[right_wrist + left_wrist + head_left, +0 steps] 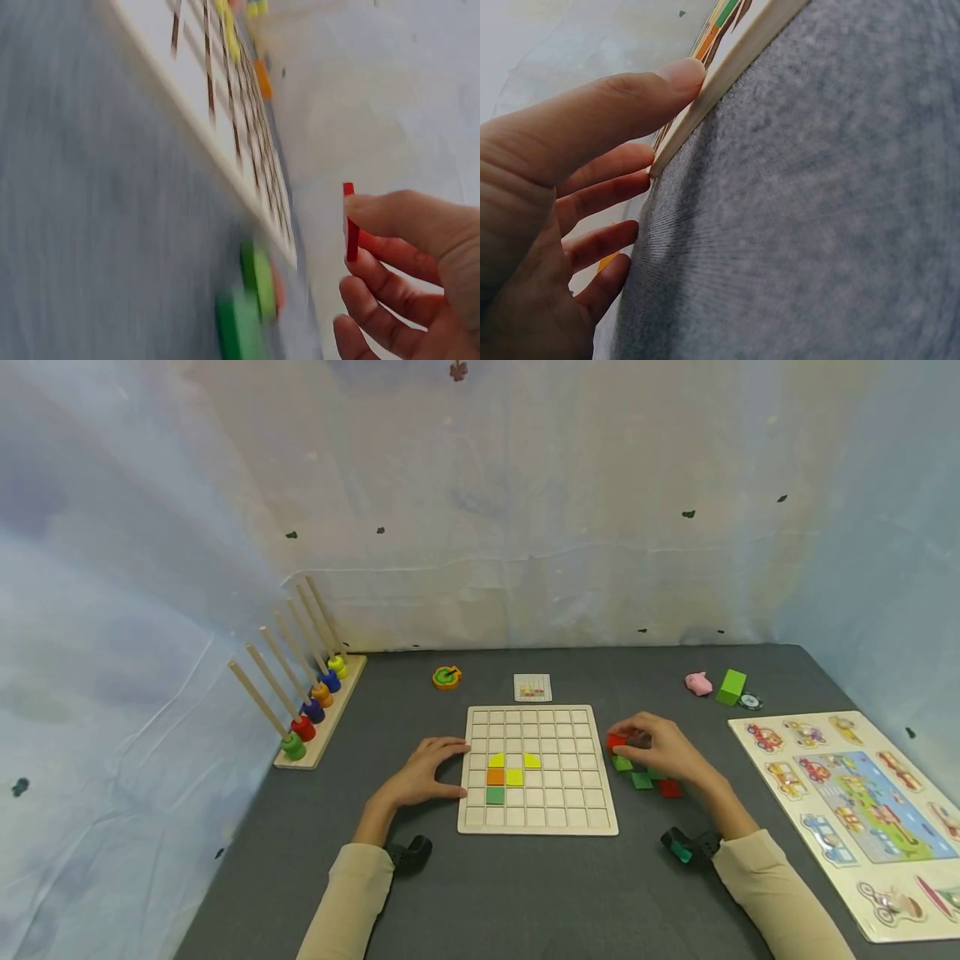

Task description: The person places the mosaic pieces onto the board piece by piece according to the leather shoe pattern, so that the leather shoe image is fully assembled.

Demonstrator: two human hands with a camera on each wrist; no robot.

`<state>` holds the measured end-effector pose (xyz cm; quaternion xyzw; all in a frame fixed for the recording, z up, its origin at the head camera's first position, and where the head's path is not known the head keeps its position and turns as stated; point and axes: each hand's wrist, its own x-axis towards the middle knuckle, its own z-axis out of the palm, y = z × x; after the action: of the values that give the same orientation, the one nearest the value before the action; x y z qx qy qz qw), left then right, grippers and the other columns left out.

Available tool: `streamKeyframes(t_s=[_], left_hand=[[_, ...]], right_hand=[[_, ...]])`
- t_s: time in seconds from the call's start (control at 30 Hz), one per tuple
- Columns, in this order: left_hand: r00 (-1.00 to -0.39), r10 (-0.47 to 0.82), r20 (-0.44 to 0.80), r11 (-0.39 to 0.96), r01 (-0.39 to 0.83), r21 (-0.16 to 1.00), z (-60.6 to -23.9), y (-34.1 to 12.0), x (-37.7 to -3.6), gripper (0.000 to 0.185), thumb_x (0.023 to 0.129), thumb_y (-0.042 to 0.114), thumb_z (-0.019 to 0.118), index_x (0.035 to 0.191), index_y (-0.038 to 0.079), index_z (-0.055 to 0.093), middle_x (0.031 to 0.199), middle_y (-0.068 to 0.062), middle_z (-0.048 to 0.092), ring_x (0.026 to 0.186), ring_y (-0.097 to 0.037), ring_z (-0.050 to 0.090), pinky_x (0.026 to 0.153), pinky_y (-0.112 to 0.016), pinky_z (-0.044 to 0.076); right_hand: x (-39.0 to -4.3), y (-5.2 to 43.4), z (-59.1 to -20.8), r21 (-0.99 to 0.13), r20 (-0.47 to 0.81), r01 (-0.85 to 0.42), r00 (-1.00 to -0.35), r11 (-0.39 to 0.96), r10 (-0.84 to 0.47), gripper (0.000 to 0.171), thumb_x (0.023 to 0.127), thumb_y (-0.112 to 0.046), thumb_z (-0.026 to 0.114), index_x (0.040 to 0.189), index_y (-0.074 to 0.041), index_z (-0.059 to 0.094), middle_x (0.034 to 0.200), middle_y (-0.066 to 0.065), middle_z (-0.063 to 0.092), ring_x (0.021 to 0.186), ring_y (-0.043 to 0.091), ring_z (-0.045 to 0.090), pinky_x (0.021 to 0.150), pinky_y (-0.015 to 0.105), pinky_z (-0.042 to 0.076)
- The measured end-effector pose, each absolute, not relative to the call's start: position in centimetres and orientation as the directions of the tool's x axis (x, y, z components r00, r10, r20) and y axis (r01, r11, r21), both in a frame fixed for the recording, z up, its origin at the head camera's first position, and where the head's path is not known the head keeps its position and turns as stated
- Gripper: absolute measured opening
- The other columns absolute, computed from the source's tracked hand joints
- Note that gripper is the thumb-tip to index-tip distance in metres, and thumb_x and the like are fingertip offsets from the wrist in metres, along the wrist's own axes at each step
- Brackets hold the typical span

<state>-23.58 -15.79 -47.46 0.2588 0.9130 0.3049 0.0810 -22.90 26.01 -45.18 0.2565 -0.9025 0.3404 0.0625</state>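
Head view shows me a dark grey felt-like table (pixel 525 893) closed in by pale, wrinkled fabric walls. I take the wooden grid board (pixel 537 770) in the middle as my landmark: it is a flat, light wood square cut into many small cells, and a few cells hold yellow, orange and green tiles.

Left of the board, my left hand (pixel 423 772) rests on the table with straight, relaxed fingers; its fingertips (pixel 679 75) touch the board's left edge, and it grips nothing. Just right of the board, my right hand (pixel 663 752) is raised a little over a small heap of loose tiles (pixel 645 775), green and red, lying on the table. The thumb and fingers pinch a thin red tile (pixel 350 223), flat and square, near the board's right edge. Both sleeves are beige.

Behind the board lies a small pattern card (pixel 532 687), and behind it to the left an orange and green round toy (pixel 447 677). Far left of the board stands a wooden peg rack (pixel 311 693) with slanted sticks and coloured rings at their feet. Far right of the board lies a vehicle puzzle board (pixel 855 810), and behind this a pink piece (pixel 698 683) and a green block (pixel 731 686).
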Motion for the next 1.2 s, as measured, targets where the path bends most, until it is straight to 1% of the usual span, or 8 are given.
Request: streamKeyframes(t_s=[0.1,0.27,0.4,0.5,0.67,0.83,1.03,1.2], left_hand=[[-0.853,0.522,0.009,0.68,0.422,0.6,-47.5,-15.8,-23.6,0.074,0.073,0.039,0.079,0.136,0.015,0.049,0.142,-0.004,0.041,0.129,-0.027,0.029,0.104,-0.053,0.026],[-0.851,0.525,0.013,0.677,0.428,0.599,-47.6,-15.8,-23.7,0.074,0.073,0.04,0.079,0.136,0.016,0.049,0.142,-0.004,0.041,0.129,-0.027,0.028,0.103,-0.053,0.026],[-0.85,0.526,0.014,0.678,0.429,0.597,-47.7,-15.9,-23.7,0.074,0.073,0.04,0.079,0.136,0.016,0.049,0.142,-0.004,0.04,0.129,-0.027,0.028,0.103,-0.053,0.026],[-0.851,0.525,0.013,0.679,0.429,0.596,-47.7,-15.9,-23.7,0.074,0.073,0.04,0.079,0.136,0.016,0.049,0.142,-0.004,0.04,0.129,-0.027,0.028,0.103,-0.053,0.026],[-0.852,0.523,0.013,0.68,0.427,0.596,-47.6,-15.8,-23.7,0.074,0.072,0.039,0.079,0.136,0.016,0.049,0.142,-0.004,0.041,0.129,-0.027,0.029,0.103,-0.053,0.027],[-0.855,0.519,0.006,0.685,0.42,0.595,-47.5,-15.7,-23.7,0.074,0.072,0.039,0.079,0.136,0.016,0.049,0.142,-0.004,0.041,0.129,-0.027,0.029,0.104,-0.053,0.026],[-0.857,0.515,0.007,0.685,0.417,0.597,-47.5,-15.7,-23.6,0.073,0.073,0.039,0.079,0.136,0.016,0.05,0.142,-0.004,0.041,0.129,-0.027,0.029,0.103,-0.053,0.026],[-0.855,0.519,0.013,0.683,0.423,0.595,-47.5,-15.7,-23.6,0.073,0.073,0.039,0.079,0.136,0.016,0.05,0.142,-0.004,0.041,0.129,-0.027,0.029,0.103,-0.053,0.026]], right_hand=[[-22.5,24.0,-44.7,-0.608,0.296,-0.512,-0.855,0.607,-0.426,0.026,0.082,-0.016,0.072,0.106,-0.005,0.068,0.092,0.004,0.06,0.08,0.018,0.059,0.07,0.038,0.051],[-22.0,20.5,-44.7,-0.628,0.322,-0.567,-0.813,0.533,-0.485,0.026,0.081,-0.012,0.072,0.106,-0.004,0.067,0.092,0.004,0.061,0.08,0.022,0.058,0.068,0.038,0.05],[-21.6,17.9,-45.2,-0.657,0.311,-0.583,-0.787,0.479,-0.532,0.027,0.081,-0.012,0.073,0.106,-0.005,0.067,0.091,0.003,0.062,0.08,0.019,0.058,0.069,0.033,0.051],[-21.2,16.3,-45.8,-0.655,0.319,-0.601,-0.769,0.457,-0.554,0.027,0.08,-0.012,0.074,0.105,-0.005,0.067,0.09,0.003,0.063,0.08,0.017,0.058,0.069,0.031,0.05],[-20.6,14.2,-46.6,-0.612,0.35,-0.654,-0.728,0.445,-0.589,0.027,0.078,-0.013,0.076,0.102,-0.006,0.067,0.09,0.002,0.063,0.078,0.017,0.057,0.068,0.028,0.048],[-20.1,12.9,-46.9,-0.609,0.35,-0.675,-0.699,0.416,-0.623,0.024,0.077,-0.016,0.077,0.098,-0.008,0.067,0.091,0.001,0.063,0.077,0.015,0.056,0.067,0.025,0.047],[-19.9,12.3,-46.9,-0.532,0.311,-0.706,-0.676,0.467,-0.668,0.014,0.078,-0.022,0.076,0.089,-0.014,0.07,0.089,-0.005,0.063,0.081,0.008,0.054,0.075,0.024,0.045],[-19.9,12.4,-46.9,-0.5,0.337,-0.737,-0.649,0.454,-0.682,0.01,0.078,-0.021,0.076,0.086,-0.016,0.072,0.089,-0.005,0.063,0.084,0.006,0.053,0.077,0.026,0.045]])
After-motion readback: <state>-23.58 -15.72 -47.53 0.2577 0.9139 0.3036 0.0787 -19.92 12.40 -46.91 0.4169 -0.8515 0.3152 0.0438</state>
